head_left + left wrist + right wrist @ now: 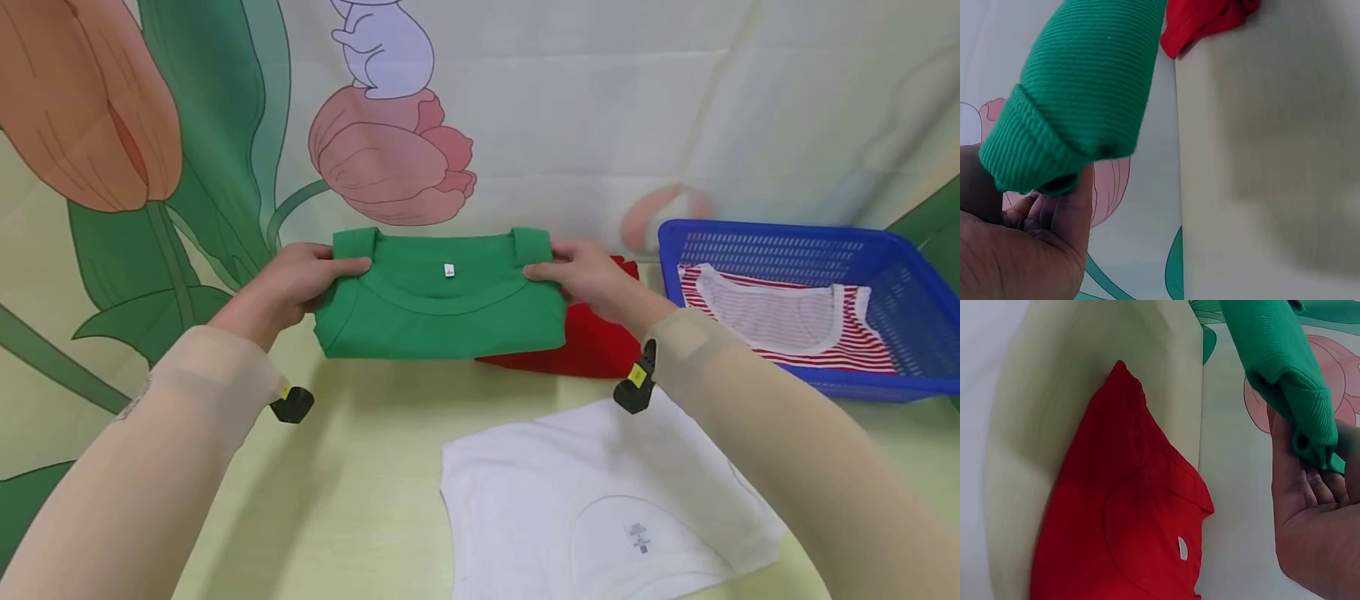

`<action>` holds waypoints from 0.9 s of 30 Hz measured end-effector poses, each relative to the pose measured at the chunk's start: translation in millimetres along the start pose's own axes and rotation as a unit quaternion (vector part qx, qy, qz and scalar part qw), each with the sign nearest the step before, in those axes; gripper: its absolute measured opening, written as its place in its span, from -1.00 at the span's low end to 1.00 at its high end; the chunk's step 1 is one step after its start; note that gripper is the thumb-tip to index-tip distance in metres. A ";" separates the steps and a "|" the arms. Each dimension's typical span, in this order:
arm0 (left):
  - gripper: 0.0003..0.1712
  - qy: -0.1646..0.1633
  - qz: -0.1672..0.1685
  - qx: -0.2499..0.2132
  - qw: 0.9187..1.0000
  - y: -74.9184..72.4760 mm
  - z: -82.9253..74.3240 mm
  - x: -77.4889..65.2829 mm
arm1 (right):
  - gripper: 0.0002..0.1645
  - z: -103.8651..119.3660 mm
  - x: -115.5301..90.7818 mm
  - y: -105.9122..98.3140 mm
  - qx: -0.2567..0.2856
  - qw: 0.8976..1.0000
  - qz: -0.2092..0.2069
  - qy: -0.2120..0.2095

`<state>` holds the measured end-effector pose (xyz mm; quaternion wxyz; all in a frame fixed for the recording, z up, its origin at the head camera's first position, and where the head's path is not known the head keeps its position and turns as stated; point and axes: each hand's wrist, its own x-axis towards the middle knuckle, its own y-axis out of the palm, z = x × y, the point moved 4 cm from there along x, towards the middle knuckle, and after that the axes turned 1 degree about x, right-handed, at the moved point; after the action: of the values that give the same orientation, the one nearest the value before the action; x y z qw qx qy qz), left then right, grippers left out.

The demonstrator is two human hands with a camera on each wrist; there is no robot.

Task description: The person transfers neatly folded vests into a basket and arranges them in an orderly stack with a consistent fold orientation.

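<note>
A folded green ribbed top (442,325) with a small white neck label hangs in the air between both hands, above the table. My left hand (296,279) pinches its left shoulder, thumb on the front and fingers behind. At the opposite shoulder my right hand (592,279) pinches it the same way. In the left wrist view the top (1091,81) appears as a thick folded roll over the fingers. The right wrist view shows the folded edge of the top (1291,381) in the right hand (1310,500).
Behind and below the green top lies a red garment (600,342) on the table. A white shirt (525,492) is spread nearer the front. To the right, a blue plastic basket (810,229) holds a red-and-white striped top (862,333). A printed curtain (600,108) hangs behind.
</note>
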<state>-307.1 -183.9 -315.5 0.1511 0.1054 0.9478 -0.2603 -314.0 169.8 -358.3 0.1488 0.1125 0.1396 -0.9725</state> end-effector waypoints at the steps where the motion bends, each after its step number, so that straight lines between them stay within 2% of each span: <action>1: -0.31 0.001 0.002 0.000 1.000 1.4 -2.0 0.4 | -0.35 -0.3 -0.6 -2.3 0.000 1.000 -0.001 -0.001; 21: -0.31 0.025 0.015 0.001 1.000 30.7 -42.6 10.7 | -0.38 6.1 -20.5 -50.8 0.009 0.999 -0.021 -0.026; 27: -0.30 0.052 0.026 -0.004 0.998 42.2 -59.5 12.3 | -0.42 3.3 -28.1 -66.9 -0.004 0.999 -0.032 -0.028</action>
<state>-320.6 -115.7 -290.4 0.1088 0.1432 0.9523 -0.2466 -309.9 237.4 -332.1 0.1223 0.0805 0.1430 -0.9788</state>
